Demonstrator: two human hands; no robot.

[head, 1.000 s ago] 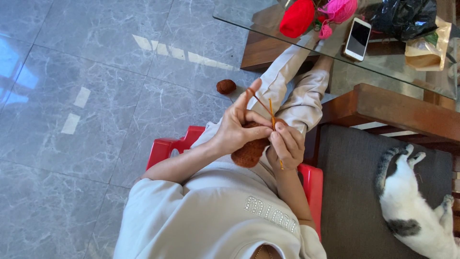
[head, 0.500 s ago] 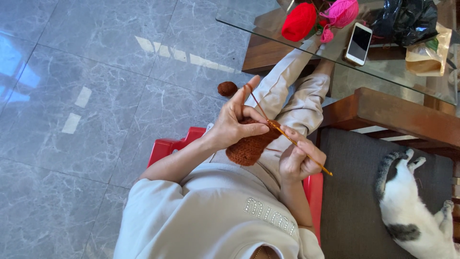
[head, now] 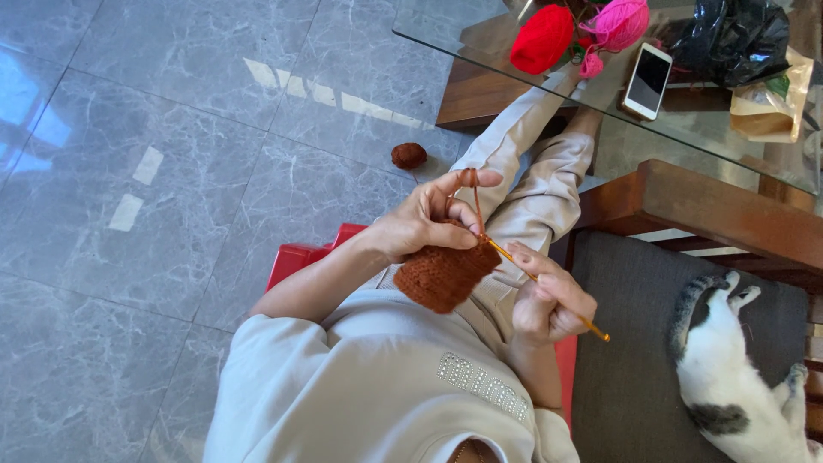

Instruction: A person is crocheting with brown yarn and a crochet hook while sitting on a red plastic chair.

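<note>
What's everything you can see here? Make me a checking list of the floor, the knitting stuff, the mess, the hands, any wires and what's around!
Surface: grey marble floor, shiny.
Job's things: brown knitted piece; orange hook; brown yarn ball on the floor.
Clutter: red yarn, pink yarn, phone, black bag on the glass table.
Grippers: left hand holds the piece, yarn looped over a finger; right hand holds the hook.
Cables: nothing seen.
Surroundings: cat lying on a grey cushion; red stool.

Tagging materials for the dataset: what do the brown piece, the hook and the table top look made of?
Brown piece: yarn fabric, matte, bumpy stitches, probably wool or acrylic. Hook: thin orange rod, smooth; plastic or coated metal, cannot tell. Table top: clear glass, glossy, the person's legs show through it.
</note>
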